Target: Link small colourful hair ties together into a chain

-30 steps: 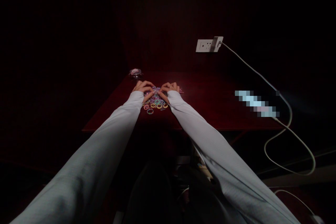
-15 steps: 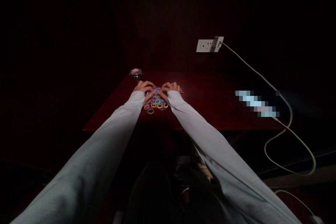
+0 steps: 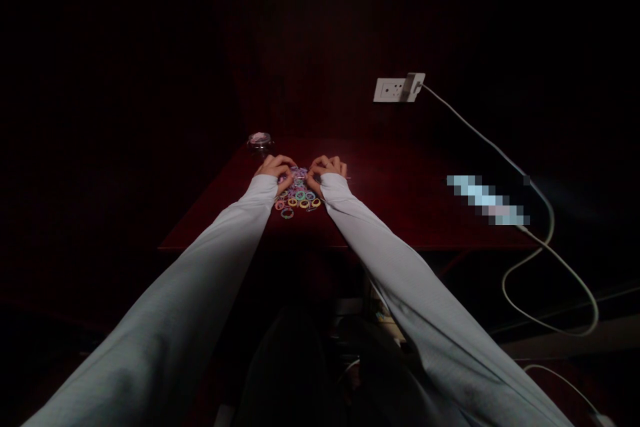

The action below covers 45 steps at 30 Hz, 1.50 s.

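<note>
Two bare hands work in close over the tabletop, left hand (image 3: pixel 274 167) and right hand (image 3: pixel 327 168) facing each other with a narrow gap between, fingers curled and thumbs bent inward. Whether either one grips a piece, I cannot tell; the fingertips are too small and dim. Between and just nearer than them sits the pile of little rings (image 3: pixel 300 195), thin, round bands in pastel shades, lilac and pink crowding the far part, too tangled to count. Along the near fringe they're clearer: three yellow, one coral at the left, one teal, and one greenish ring (image 3: pixel 287 213) nearest of all. Two sleeves, smooth pale-grey cloth with soft creases, frame it. One small round container (image 3: pixel 260 141), glossy-sided and pinkish on top, stands far left on the dark red, faintly shiny table (image 3: pixel 390 207). Over on the right, one flat white socket plate (image 3: pixel 387 89) carries one boxy plug (image 3: pixel 415 85); its slim white cable (image 3: pixel 493 141) loops down toward one pale-blue, blocked-out object (image 3: pixel 485 197) on the right.
</note>
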Each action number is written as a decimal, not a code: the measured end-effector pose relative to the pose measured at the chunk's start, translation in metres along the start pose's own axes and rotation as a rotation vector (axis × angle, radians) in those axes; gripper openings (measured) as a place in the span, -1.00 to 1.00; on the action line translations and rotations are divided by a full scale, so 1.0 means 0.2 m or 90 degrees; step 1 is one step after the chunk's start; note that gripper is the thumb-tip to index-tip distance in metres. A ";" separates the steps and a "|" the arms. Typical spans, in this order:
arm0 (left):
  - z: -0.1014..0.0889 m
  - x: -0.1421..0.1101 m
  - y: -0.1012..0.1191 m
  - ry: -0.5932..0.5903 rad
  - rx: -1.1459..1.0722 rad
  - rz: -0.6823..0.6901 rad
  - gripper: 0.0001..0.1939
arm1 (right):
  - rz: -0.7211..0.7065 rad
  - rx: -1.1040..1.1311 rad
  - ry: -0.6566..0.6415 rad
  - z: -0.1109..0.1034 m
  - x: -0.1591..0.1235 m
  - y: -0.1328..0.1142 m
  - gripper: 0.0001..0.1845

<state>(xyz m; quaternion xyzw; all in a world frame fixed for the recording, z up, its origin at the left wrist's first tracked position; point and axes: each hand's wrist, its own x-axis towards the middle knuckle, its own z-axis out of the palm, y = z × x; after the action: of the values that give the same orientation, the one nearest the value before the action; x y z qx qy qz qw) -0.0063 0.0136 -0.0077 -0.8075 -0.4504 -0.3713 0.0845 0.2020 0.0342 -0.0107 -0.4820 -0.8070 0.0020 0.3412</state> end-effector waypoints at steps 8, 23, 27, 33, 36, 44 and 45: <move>0.03 0.00 -0.04 0.049 0.008 -0.017 -0.76 | 0.055 -0.029 0.080 -0.02 0.01 0.06 -0.75; 0.05 0.00 -0.14 0.024 -0.009 -0.014 -0.74 | 0.024 0.000 0.053 -0.09 -0.02 0.10 -0.59; 0.01 -0.01 -0.08 0.015 -0.008 -0.017 -0.70 | 0.029 -0.001 0.034 -0.08 -0.02 0.07 -0.60; -0.02 -0.02 0.03 -0.020 -0.016 0.013 -0.67 | -0.011 0.046 0.002 -0.01 0.00 0.06 -0.61; 0.00 -0.01 0.05 -0.037 -0.021 0.027 -0.67 | -0.017 0.032 -0.022 0.00 0.00 0.04 -0.63; 0.00 0.00 0.05 -0.038 -0.020 0.031 -0.70 | -0.010 0.012 -0.028 -0.02 -0.01 0.02 -0.62; 0.00 0.00 0.05 -0.037 -0.020 0.031 -0.70 | -0.011 0.008 -0.028 -0.03 -0.01 0.02 -0.63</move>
<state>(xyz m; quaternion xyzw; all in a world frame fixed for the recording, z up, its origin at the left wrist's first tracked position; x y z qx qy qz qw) 0.0016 0.0081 -0.0057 -0.8301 -0.4267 -0.3525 0.0677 0.2090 0.0334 -0.0092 -0.4729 -0.8184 0.0150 0.3261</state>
